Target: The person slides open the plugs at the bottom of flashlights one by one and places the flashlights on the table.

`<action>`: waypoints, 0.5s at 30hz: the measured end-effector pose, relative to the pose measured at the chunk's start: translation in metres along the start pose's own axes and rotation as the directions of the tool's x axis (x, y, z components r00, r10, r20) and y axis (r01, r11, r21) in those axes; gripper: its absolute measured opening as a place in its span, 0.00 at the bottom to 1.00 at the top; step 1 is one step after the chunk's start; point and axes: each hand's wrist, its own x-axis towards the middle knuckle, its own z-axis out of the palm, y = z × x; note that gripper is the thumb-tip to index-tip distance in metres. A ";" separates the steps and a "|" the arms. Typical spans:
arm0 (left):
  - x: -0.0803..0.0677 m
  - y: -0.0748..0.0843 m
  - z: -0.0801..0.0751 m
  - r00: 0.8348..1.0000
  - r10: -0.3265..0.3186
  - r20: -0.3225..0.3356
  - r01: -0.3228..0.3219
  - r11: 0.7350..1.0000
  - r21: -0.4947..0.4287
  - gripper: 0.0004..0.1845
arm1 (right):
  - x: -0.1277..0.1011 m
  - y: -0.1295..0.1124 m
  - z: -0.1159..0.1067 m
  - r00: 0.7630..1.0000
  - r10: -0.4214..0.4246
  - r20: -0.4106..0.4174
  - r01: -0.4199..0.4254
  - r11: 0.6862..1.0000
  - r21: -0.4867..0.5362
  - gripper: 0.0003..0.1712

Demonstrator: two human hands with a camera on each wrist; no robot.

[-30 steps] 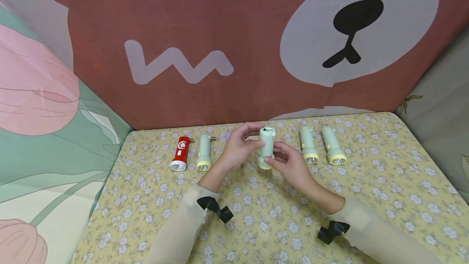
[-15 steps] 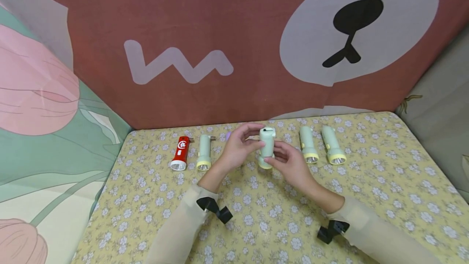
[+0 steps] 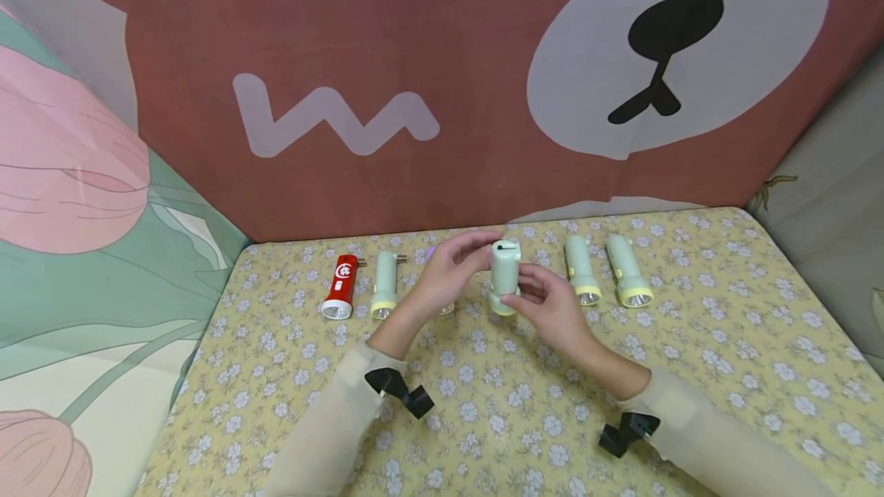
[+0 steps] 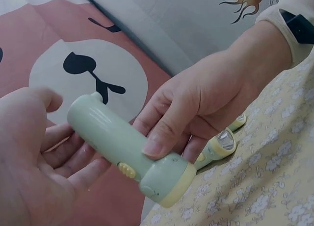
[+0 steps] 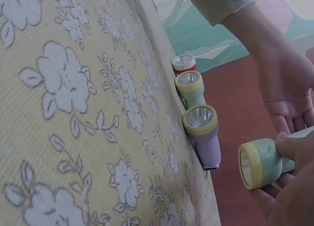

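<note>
The pale green plastic torch with a cream-yellow lens ring (image 3: 504, 276) is held off the desk, in the gap of the row of torches lying on the yellow floral cloth of the desk (image 3: 525, 405). Its long axis runs nearly upright in the head view, lens end down toward the cloth and the tail end up and away from the person; a small yellow switch (image 4: 127, 170) sits on its side. The right hand (image 3: 552, 309) is clamped on it, thumb across the barrel near the lens ring and fingers curled beneath. The left hand (image 3: 445, 274) lies spread beside the torch's tail, fingers straight and cupping it loosely rather than gripping.

The hold looks to me like a one-hand pinch low on the barrel. If the thumb slides on the smooth plastic, the torch could tip and drop lens-first onto the cloth, or roll into its neighbours.

Left of the held torch lie a lilac torch with a yellow ring (image 5: 202, 136), mostly hidden behind the left hand in the head view, then another pale green torch (image 3: 384, 284) and a red torch (image 3: 341, 287). To its right lie two more pale green torches (image 3: 580, 271), all lens toward the person.
</note>
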 end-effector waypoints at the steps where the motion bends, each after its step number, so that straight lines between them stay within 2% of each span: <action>1: 0.000 0.000 0.000 1.000 -0.003 -0.007 0.003 1.000 0.004 0.19 | 0.000 0.000 0.000 1.000 -0.005 0.001 0.005 1.000 0.002 0.26; 9: -0.001 0.003 0.009 0.991 -0.040 -0.125 0.043 0.999 0.018 0.16 | -0.001 0.001 0.002 1.000 -0.023 0.001 0.023 1.000 -0.019 0.26; 15: 0.001 0.005 0.014 0.978 -0.083 -0.190 0.079 0.996 -0.030 0.13 | -0.001 0.002 0.004 0.999 -0.041 -0.005 0.041 0.999 -0.029 0.25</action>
